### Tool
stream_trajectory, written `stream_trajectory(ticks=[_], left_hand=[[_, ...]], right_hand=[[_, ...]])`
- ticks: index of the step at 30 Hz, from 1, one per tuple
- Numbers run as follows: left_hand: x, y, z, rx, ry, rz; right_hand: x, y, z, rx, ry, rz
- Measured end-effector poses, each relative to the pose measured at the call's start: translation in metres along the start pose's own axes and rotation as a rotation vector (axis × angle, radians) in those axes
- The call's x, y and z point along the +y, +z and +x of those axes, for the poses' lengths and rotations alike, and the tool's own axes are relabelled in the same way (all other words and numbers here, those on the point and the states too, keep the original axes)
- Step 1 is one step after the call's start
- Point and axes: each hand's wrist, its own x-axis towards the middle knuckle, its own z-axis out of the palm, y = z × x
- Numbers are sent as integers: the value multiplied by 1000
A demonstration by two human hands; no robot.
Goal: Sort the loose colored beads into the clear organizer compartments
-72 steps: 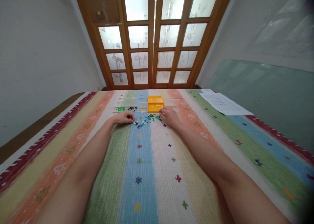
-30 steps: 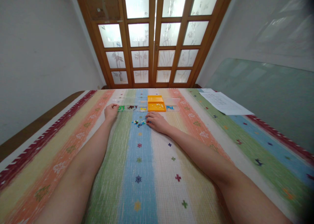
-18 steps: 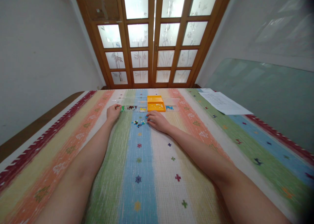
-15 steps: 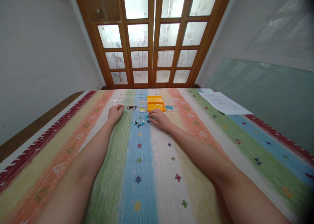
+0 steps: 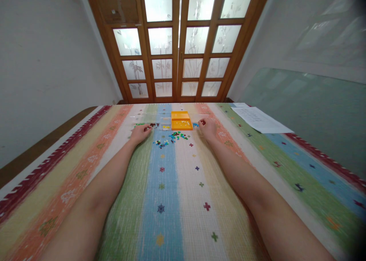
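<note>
My left hand (image 5: 140,133) is closed in a pinch beside the dark red-brown pieces (image 5: 154,125) in a clear compartment; anything between its fingertips is too small to make out. My right hand (image 5: 208,127), also pinched, is at the blue pieces (image 5: 195,125) in the clear compartment on the right, and what it holds cannot be seen. An orange box (image 5: 180,115) with its lid open stands between the hands, with small white pieces in it. In front of it lies a loose pile of mixed coloured pieces (image 5: 178,135), and a second mixed pile (image 5: 162,143) lies just left.
Yellow pieces (image 5: 166,127) lie in a compartment left of the orange box, and green pieces (image 5: 140,124) lie behind my left hand. Printed paper sheets (image 5: 259,118) are at the right on the striped tablecloth (image 5: 171,223). Wooden glass doors (image 5: 180,59) stand behind the table.
My right hand has moved right, from the mixed pile to the blue pieces, uncovering the pile. My left hand has shifted slightly right, from the green pieces to the red-brown ones.
</note>
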Motion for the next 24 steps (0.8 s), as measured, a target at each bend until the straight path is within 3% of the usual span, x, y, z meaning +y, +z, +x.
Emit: stream_trajectory(ticks=[10, 15, 20, 24], left_hand=[[0, 1, -1, -3, 46, -18], [6, 1, -3, -38, 68, -19], [17, -1, -5, -144, 112, -46], [21, 0, -5, -173, 150, -43]], right_hand=[[4, 6, -1, -8, 24, -34], [-3, 8, -6, -15, -50, -31], [-15, 11, -14, -31, -164, -38], [-16, 10, -15, -39, -174, -35]])
